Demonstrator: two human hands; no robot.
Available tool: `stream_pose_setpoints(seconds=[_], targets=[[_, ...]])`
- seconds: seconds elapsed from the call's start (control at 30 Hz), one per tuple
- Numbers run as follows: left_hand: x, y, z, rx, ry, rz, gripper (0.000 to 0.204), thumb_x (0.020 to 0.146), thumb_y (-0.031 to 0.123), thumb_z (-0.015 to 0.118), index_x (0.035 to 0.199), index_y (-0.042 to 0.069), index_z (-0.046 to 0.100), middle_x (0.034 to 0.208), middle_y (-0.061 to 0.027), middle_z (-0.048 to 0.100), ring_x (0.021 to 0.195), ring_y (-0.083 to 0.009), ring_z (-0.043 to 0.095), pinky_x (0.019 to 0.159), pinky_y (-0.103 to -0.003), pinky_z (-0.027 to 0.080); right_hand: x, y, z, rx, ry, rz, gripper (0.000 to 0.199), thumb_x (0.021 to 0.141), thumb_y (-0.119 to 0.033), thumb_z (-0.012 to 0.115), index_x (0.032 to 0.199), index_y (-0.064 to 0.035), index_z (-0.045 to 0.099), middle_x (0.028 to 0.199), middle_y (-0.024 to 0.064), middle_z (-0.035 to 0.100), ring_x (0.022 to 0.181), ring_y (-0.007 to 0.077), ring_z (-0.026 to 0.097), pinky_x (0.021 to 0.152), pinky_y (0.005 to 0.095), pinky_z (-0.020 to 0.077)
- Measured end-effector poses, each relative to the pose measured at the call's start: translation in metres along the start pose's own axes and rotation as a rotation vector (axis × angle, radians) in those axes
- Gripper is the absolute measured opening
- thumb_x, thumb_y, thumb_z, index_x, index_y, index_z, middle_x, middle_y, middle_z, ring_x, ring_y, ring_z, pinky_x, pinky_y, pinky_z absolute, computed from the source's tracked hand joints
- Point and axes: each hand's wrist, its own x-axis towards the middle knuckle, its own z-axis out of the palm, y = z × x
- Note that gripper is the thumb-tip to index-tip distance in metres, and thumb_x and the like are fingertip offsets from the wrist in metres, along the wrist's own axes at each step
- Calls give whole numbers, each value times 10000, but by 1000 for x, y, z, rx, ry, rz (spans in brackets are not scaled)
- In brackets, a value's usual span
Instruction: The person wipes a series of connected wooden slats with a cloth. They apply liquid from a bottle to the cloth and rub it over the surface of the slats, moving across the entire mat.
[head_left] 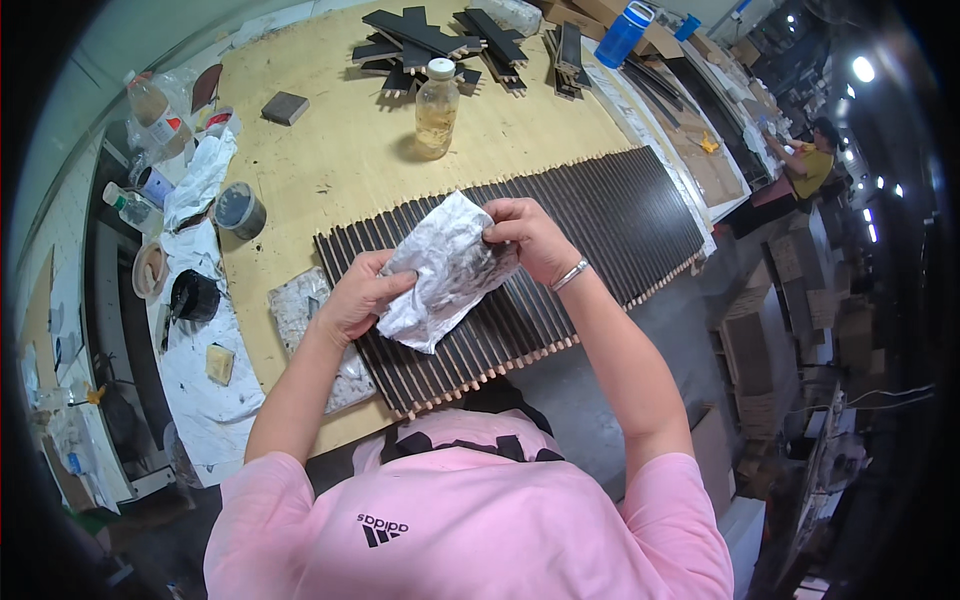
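Observation:
A white cloth, smudged with dark stains, is stretched between my two hands. My left hand pinches its left edge between thumb and fingers. At its upper right edge, my right hand grips it the same way, with a metal band on the wrist. Beneath the cloth lies a long row of dark wooden slats, set side by side with pale dowel ends sticking out along both edges. The cloth hides part of the row's left half.
Beyond the slats stands a capped bottle of yellowish liquid. Dark slats are piled at the table's far side, near a blue bottle. A grey tub, a black cup and a sponge sit left. Another person works far right.

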Motion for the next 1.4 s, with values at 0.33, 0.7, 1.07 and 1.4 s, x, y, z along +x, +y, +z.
stream_pose_setpoints(seconds=[0.33,0.7,1.07,1.4], targets=[[5,-8,10,-211,223,169,396,986,100,587,1348,-43,513,1233,-123,663,1081,-193,676,965,-340,535,62,16,-31,-152,-262,217,83,783,-42,652,835,-51,716,740,-28,653,673,64,588,677,219,487],[5,-18,21,-276,424,170,451,960,87,628,1369,-35,483,1228,-127,659,1088,-195,672,961,-348,539,238,22,-67,-380,336,-313,941,662,-68,875,1462,-25,380,1301,140,579,1169,234,588,993,368,505],[15,-6,8,-305,464,221,410,942,-4,607,1338,-33,506,1229,-142,661,1102,-213,672,980,-368,542,189,-40,-34,-507,33,-424,763,574,-154,870,1249,-35,533,1115,91,635,1027,216,626,941,337,502],[35,-9,9,-272,411,264,548,955,-21,544,1477,-20,375,1340,-151,594,1202,-230,620,1032,-387,507,86,-46,-14,-1417,-118,-298,717,547,-174,825,1235,-132,630,1054,69,664,1019,311,634,913,375,518]])
